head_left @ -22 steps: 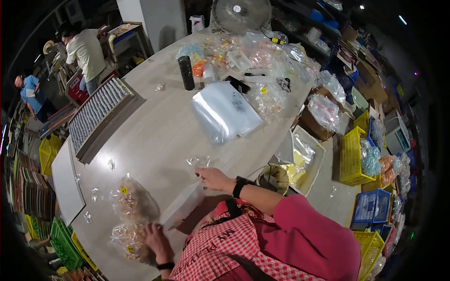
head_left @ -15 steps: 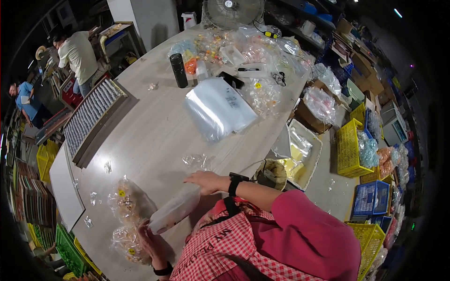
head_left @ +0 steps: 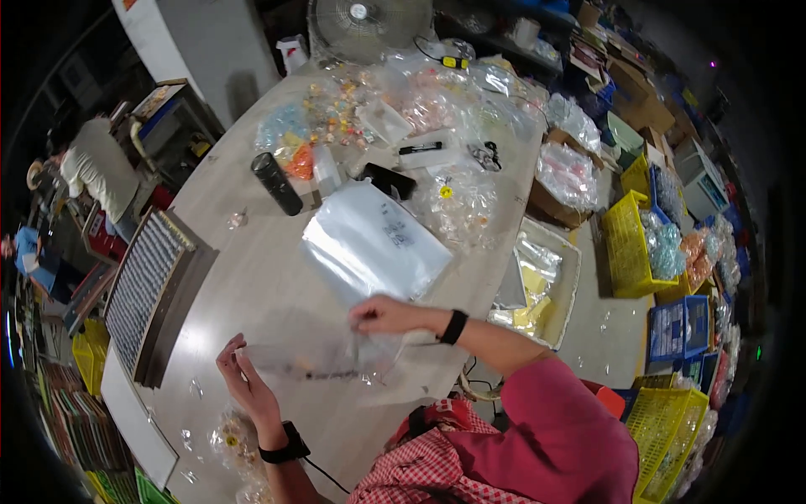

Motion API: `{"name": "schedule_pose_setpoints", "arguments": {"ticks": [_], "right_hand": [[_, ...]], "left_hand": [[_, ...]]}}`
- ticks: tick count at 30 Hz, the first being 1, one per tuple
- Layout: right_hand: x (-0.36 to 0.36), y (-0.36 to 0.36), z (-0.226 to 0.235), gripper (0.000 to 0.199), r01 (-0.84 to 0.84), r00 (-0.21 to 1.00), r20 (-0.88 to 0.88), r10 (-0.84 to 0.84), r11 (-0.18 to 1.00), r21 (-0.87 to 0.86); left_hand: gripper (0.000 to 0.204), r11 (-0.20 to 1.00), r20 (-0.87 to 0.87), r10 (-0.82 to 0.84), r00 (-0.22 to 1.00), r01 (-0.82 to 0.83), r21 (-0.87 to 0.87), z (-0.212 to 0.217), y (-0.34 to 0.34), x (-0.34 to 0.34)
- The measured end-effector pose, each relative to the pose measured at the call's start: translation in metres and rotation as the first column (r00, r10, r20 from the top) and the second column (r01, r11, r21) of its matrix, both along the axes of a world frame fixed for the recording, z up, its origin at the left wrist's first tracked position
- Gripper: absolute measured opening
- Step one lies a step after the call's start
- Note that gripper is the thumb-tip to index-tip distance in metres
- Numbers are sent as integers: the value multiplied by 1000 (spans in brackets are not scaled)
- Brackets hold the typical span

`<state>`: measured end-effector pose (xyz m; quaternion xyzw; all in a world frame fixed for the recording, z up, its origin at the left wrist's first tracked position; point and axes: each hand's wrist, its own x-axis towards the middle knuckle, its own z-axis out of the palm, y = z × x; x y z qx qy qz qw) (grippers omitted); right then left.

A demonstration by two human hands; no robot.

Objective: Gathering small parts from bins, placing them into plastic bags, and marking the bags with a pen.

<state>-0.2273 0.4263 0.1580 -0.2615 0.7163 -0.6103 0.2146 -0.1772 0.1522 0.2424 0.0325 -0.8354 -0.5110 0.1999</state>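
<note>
A clear plastic bag (head_left: 306, 361), blurred by motion, spans the space between my hands above the table. My right hand (head_left: 386, 317) is closed, pinching the bag near its right end. My left hand (head_left: 248, 388) is raised at the bag's left end, its fingers stretched up and the thumb apart. Just beyond my right hand lies a stack of flat clear bags (head_left: 374, 239). Below my left hand, partly behind that forearm, sit filled clear bags (head_left: 228, 441) with small yellow round stickers.
A ridged tray (head_left: 151, 294) stands at the table's left edge. Farther back are a black cylinder (head_left: 277, 183), a phone (head_left: 388, 180), wrapped small pieces (head_left: 336, 109) and a fan (head_left: 359, 34). To the right are a white bin (head_left: 550, 323) and yellow crates (head_left: 630, 252). Two people work at far left.
Both hands have lifted and moved forward over the table with the bag. My right hand has closed on it; my left fingers have straightened. The view has shifted.
</note>
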Motion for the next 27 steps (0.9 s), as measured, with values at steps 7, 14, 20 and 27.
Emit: {"name": "schedule_pose_setpoints", "arguments": {"ticks": [7, 14, 20, 27], "right_hand": [[-154, 108, 17, 11, 701, 661, -292, -692, 707, -90], [-274, 127, -37, 40, 825, 538, -506, -674, 545, 150], [-292, 135, -102, 50, 760, 650, -544, -530, 450, 470], [-310, 113, -121, 44, 728, 684, -549, -479, 415, 545]], "left_hand": [[10, 977, 438, -143, 887, 197, -80, -128, -22, 43], [12, 966, 707, -68, 704, 223, -129, -152, -6, 117], [25, 835, 873, -86, 481, 513, -200, -170, -43, 155], [20, 983, 712, -170, 682, 167, 75, -241, -78, 226]]}}
